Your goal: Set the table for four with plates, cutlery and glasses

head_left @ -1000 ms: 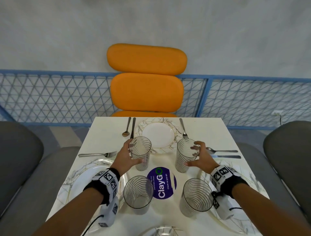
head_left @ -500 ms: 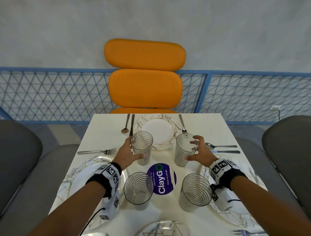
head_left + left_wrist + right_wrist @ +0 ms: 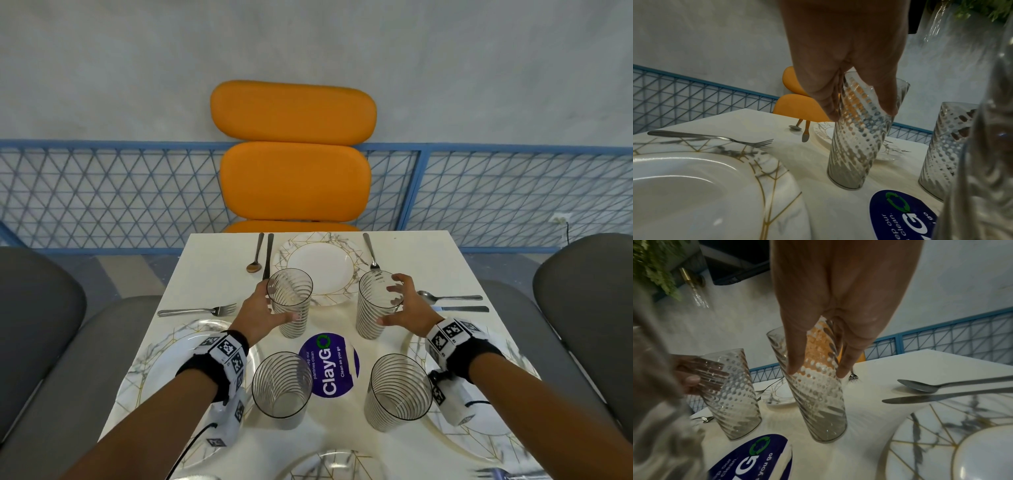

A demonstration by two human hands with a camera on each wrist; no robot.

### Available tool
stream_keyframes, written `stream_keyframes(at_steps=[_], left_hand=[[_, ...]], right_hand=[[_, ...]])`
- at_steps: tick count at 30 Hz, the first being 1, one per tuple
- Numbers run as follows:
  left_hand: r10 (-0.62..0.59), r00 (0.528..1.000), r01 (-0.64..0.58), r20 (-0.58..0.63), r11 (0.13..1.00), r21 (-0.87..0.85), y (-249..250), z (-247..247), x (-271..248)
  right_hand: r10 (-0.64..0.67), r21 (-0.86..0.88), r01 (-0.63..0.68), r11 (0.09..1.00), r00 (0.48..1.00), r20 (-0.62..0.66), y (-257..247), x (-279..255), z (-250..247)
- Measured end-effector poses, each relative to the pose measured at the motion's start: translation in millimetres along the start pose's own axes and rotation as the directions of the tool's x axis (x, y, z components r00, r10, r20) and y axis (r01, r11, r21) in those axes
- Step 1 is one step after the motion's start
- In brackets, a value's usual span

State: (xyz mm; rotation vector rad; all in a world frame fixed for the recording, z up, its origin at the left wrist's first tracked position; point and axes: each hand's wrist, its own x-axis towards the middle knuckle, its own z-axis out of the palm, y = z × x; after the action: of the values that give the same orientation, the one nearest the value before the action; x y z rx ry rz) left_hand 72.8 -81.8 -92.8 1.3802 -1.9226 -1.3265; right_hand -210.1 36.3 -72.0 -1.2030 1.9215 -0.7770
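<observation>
Four ribbed clear glasses stand round a blue sticker [image 3: 329,365] on the white table [image 3: 212,260]. My left hand [image 3: 265,310] grips the far-left glass [image 3: 291,305], thumb on its front and fingers behind; its base rests on the table [image 3: 844,186]. My right hand [image 3: 399,305] has its fingers spread and straight round the far-right glass [image 3: 376,308], which stands upright on the table [image 3: 818,399]. The two near glasses [image 3: 282,387] [image 3: 397,390] stand free. Plates lie at the far side [image 3: 318,270], left [image 3: 164,366], right [image 3: 507,428] and near edge [image 3: 329,462].
Cutlery lies by the plates: a fork [image 3: 197,311] at the left, a spoon [image 3: 255,257] and knife at the far left, a fork [image 3: 370,251] at the far right, a spoon [image 3: 448,297] and knife [image 3: 462,309] at the right. An orange chair [image 3: 294,181] stands behind; grey chairs [image 3: 34,325] [image 3: 589,308] flank the table.
Both far glasses have shifted slightly away from me. My right hand's fingers have spread and loosened off the far-right glass. The left hand keeps its grip.
</observation>
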Motion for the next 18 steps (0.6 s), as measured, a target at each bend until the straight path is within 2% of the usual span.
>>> stream_keyframes(at_steps=[18], left_hand=[[-0.009,1.0,0.008,0.01,1.0,0.022,7.8,1.0,-4.7]], right_hand=[[0.028,0.006,-0.028,1.0,1.0,-0.005,-1.0,-5.6,-4.7]])
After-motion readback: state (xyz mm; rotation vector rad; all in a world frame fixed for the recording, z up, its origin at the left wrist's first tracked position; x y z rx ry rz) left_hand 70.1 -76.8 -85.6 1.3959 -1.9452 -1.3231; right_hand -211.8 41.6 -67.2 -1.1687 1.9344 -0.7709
